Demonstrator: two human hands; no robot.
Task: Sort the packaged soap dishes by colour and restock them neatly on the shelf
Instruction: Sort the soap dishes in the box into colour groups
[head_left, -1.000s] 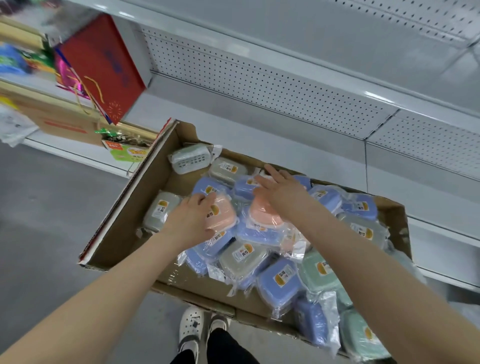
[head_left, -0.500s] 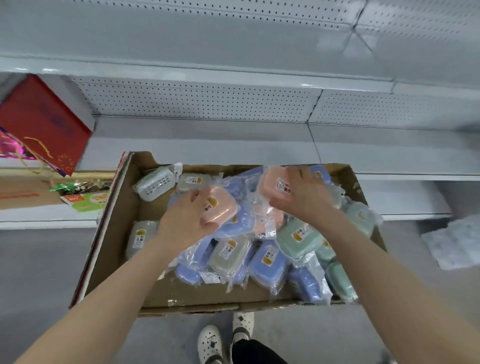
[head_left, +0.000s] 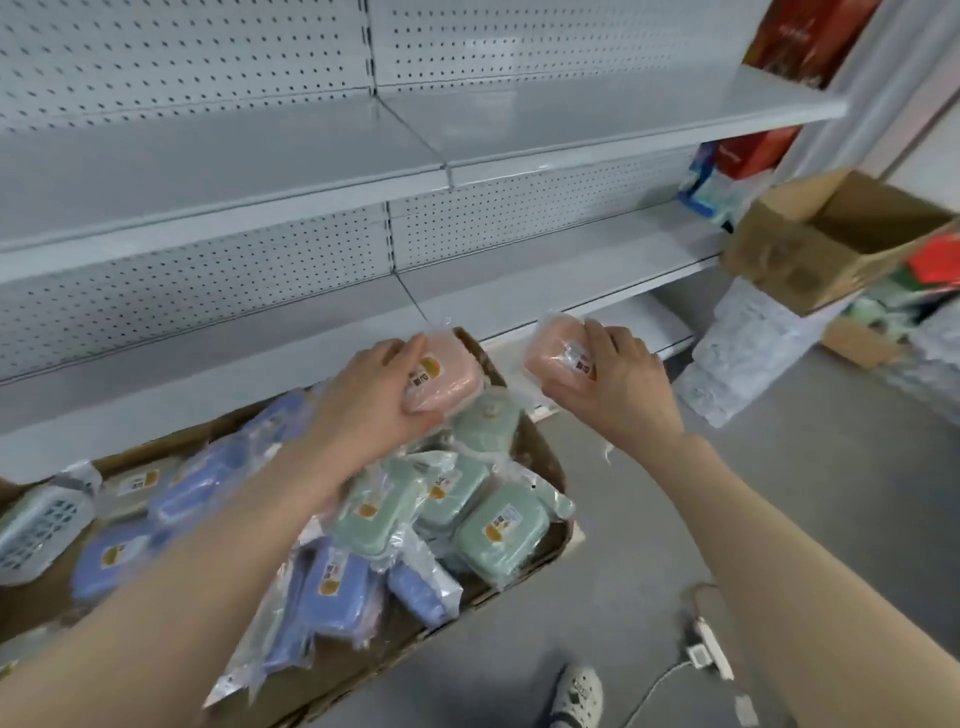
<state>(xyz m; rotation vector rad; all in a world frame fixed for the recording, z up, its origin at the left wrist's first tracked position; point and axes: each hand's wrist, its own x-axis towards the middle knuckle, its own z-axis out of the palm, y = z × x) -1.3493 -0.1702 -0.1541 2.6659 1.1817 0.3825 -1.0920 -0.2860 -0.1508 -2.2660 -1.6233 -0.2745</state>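
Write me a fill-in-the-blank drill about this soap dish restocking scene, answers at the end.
The left hand and the right hand each hold a soap dish coloured ____.
Besides blue soap dishes, the cardboard box mostly holds ____ ones.
The white slotted dish lies at the box's ____ end.
Answers: pink; green; left.

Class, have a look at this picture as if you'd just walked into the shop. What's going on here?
A person is restocking packaged soap dishes from a cardboard box in front of a grey shelf. The left hand grips a pink soap dish, and the right hand grips a second pink dish. Both are held up above the box, and neither is on the shelf yet. The box holds a jumble of blue dishes and green dishes.
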